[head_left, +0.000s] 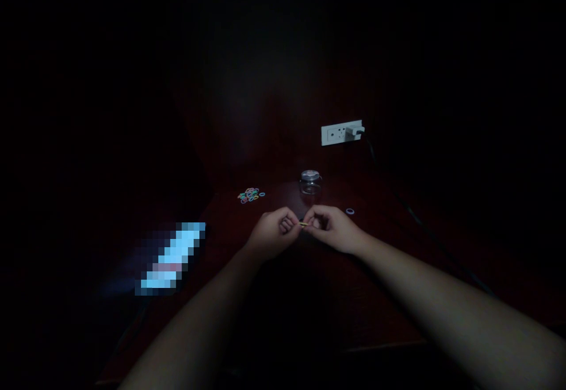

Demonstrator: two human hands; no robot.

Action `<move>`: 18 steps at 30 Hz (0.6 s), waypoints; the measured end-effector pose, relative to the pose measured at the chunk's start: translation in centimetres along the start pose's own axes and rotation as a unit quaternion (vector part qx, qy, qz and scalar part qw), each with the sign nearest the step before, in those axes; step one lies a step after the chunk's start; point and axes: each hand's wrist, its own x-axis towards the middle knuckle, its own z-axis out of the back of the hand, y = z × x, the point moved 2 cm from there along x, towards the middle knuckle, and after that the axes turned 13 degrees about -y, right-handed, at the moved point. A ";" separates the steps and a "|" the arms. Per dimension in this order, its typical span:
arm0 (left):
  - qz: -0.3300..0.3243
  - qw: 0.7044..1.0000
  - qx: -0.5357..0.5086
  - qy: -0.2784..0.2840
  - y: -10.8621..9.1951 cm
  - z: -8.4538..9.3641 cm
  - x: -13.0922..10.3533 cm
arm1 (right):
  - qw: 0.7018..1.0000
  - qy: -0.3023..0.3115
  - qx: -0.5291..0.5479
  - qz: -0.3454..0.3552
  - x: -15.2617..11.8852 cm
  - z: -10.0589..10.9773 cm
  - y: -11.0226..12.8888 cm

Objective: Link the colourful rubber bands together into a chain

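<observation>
Between my two hands, over the middle of the dark red table, is a small yellow band (303,223). My left hand (276,232) pinches its left end between thumb and forefinger. The right end is pinched by my right hand (331,228), its other fingers curled. Just behind the hands stands a clear jar (311,183) with a lid on. A pile of small coloured bands (250,195) lies behind and to the left of my left hand. One pale purple band (349,211) lies apart, behind my right hand.
A lit screen (177,257), pixelated, is at the left. At the back, a white socket panel (332,134) holds a plug (355,131), with a dark cable (415,216) running down to the right. The table's front edge (384,347) shows faintly. The surroundings are very dark.
</observation>
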 end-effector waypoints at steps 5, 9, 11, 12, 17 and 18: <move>0.018 1.000 -0.002 -0.006 0.0 -0.1 0.0 | 1.000 0.006 -0.006 -0.004 -0.1 -0.1 0.1; 0.019 1.000 0.001 0.000 0.0 0.0 0.0 | 1.000 0.004 -0.007 0.001 -0.1 -0.1 0.1; 0.011 1.000 0.009 0.006 0.0 0.1 0.0 | 1.000 -0.003 -0.008 0.002 -0.1 -0.1 0.1; 0.008 1.000 0.013 0.010 0.0 0.2 0.0 | 1.000 -0.006 -0.007 0.002 -0.1 -0.1 0.1; -0.003 0.999 0.016 0.036 -0.1 0.3 0.0 | 1.000 -0.006 -0.008 0.000 -0.1 -0.1 0.2; 0.000 0.999 0.018 0.035 -0.1 0.2 0.0 | 1.000 -0.006 -0.009 0.001 -0.1 -0.1 0.2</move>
